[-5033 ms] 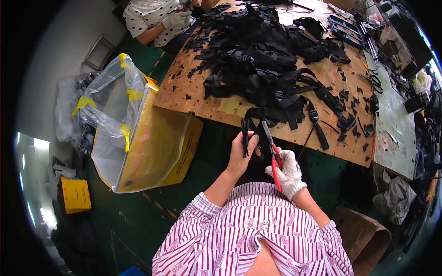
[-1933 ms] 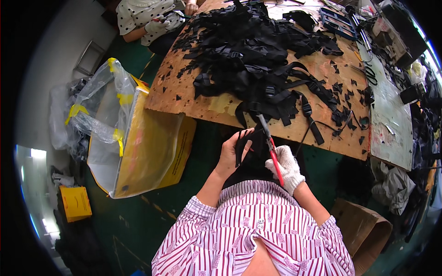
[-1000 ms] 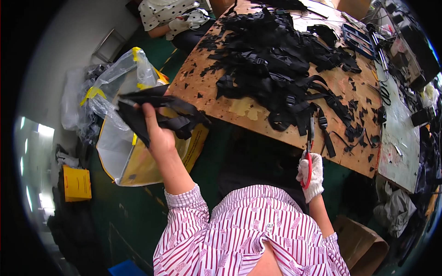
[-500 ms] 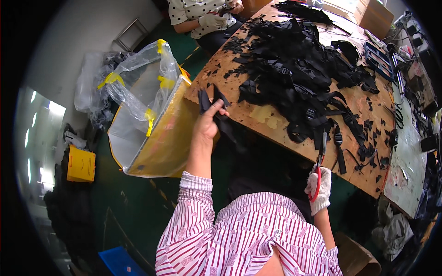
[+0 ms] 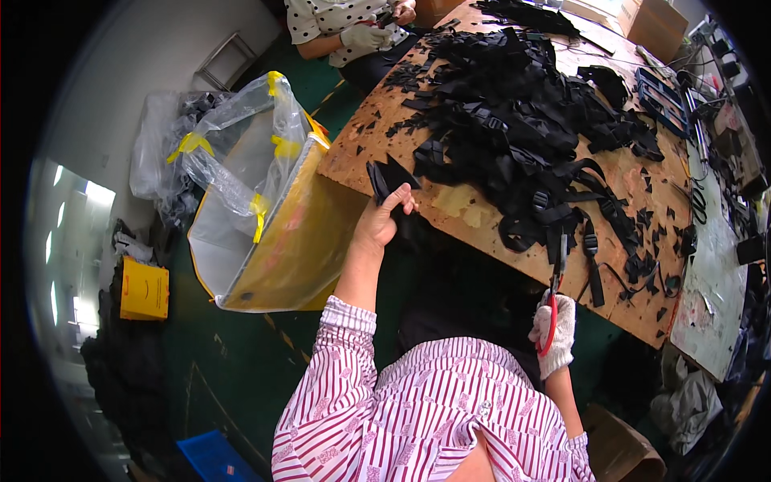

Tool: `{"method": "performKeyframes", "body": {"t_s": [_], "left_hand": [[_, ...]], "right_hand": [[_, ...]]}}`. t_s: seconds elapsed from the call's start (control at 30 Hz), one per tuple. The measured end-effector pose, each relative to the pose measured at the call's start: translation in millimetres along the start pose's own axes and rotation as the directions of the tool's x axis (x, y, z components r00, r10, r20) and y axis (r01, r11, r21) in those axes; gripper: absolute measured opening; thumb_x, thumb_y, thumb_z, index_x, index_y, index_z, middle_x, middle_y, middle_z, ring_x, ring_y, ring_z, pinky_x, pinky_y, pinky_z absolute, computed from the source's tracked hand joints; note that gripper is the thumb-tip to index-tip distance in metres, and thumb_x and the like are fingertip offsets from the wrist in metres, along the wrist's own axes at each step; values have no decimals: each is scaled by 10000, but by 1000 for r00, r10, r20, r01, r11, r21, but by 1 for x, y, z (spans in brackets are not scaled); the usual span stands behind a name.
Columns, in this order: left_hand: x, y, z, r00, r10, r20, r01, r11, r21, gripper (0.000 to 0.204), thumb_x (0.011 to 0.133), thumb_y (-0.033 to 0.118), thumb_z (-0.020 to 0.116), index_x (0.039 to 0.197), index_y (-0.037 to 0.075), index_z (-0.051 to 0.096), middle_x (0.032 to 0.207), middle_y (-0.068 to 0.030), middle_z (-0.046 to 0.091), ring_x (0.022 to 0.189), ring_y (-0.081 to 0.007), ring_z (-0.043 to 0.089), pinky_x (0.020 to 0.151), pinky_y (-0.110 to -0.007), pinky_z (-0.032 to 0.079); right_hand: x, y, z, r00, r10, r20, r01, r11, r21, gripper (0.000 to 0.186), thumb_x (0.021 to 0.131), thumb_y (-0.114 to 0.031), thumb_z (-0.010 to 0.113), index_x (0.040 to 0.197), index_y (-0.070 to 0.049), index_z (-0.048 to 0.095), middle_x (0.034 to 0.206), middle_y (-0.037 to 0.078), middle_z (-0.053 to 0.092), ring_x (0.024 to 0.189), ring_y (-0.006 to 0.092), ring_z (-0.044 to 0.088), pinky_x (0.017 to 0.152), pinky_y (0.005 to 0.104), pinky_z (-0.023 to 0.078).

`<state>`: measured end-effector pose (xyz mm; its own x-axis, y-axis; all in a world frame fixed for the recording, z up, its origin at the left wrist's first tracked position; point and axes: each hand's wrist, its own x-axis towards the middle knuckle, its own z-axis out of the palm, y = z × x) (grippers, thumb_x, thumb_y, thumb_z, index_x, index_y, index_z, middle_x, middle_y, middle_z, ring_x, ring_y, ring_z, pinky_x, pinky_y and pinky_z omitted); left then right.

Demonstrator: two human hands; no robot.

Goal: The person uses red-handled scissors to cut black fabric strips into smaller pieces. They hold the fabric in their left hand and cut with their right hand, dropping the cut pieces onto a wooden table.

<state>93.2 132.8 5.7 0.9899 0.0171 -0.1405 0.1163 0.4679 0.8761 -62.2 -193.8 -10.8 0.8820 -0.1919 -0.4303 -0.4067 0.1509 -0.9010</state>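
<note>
My bare left hand is closed around a folded piece of black fabric, held just off the near left edge of the wooden table. The fabric's two pointed ends stick up past my thumb, and its lower part hangs dark below the fingers. My right hand, in a white knit glove, grips red-handled scissors at the table's front edge. Their blades point away from me, toward the black straps. A large heap of black fabric pieces with straps and buckles covers the table's middle.
Small black scraps litter the tabletop. At the left stands a yellow bag lined with clear plastic, its mouth open. Across the table's far left corner a person in a dotted shirt works with gloved hands. A blue crate sits far right.
My left hand has moved right with the black fabric, whose spread ends have come closer together. The gloved right hand and scissors stay almost where they were.
</note>
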Motion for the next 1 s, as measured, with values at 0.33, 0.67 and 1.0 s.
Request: {"method": "performKeyframes", "body": {"t_s": [0.33, 0.67, 1.0], "left_hand": [[59, -30, 14, 942, 318, 110, -274, 533, 800, 309, 691, -23, 619, 995, -43, 570, 860, -153, 638, 754, -253, 630, 659, -331, 488], [57, -49, 17, 945, 282, 167, -241, 250, 938, 355, 717, -45, 563, 1070, -68, 593, 928, -215, 661, 885, -339, 640, 777, -379, 497], [-9, -19, 40, 989, 142, 46, -146, 863, 484, 94, 769, -10, 601, 854, 13, 567, 723, -26, 597, 546, -77, 502, 514, -225, 437]], "right_hand": [[1, 6, 0, 1000, -2, -4, 2, 999, 33, 239, 826, -97, 563, 1022, -39, 439, 695, 26, 503, 415, 82, 446, 387, 204, 398], [-5, 11, -4, 1000, -6, -10, 6, 999, 48, 252, 822, -96, 575, 1023, -33, 437, 700, 31, 508, 413, 79, 450, 389, 204, 401], [-8, 7, 2, 1000, 1, 2, -1, 1000, 16, 230, 818, -99, 585, 983, -51, 432, 668, 16, 489, 432, 72, 450, 394, 204, 403]]}}
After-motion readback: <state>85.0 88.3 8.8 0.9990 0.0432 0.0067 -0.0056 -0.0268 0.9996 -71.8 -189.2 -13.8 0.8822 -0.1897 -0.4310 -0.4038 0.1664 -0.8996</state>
